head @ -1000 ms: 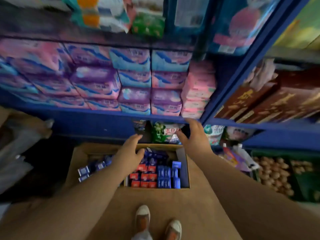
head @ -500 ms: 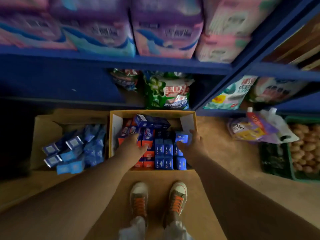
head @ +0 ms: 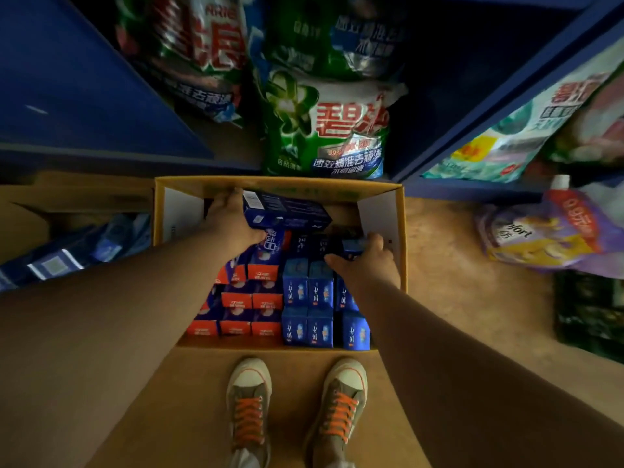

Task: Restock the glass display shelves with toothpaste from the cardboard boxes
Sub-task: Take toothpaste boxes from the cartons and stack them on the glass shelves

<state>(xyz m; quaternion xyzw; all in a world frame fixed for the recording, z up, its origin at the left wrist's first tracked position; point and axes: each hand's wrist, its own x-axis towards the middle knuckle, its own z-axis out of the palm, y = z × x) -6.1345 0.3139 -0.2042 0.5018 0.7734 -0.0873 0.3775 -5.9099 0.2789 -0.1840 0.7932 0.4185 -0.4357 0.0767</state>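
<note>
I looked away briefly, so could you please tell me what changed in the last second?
Both hands came down into the cardboard box: the left hand now grips a dark blue carton, the right hand a small blue carton. The stacked cartons stayed put.

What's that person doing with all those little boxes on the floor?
A person is standing over an open cardboard box on the floor, packed with red and blue toothpaste cartons. Their left hand grips a long dark blue carton at the back of the box, raised above the rest. Their right hand pinches a smaller blue carton near the box's right wall. Both cartons are over the box, not on any shelf.
</note>
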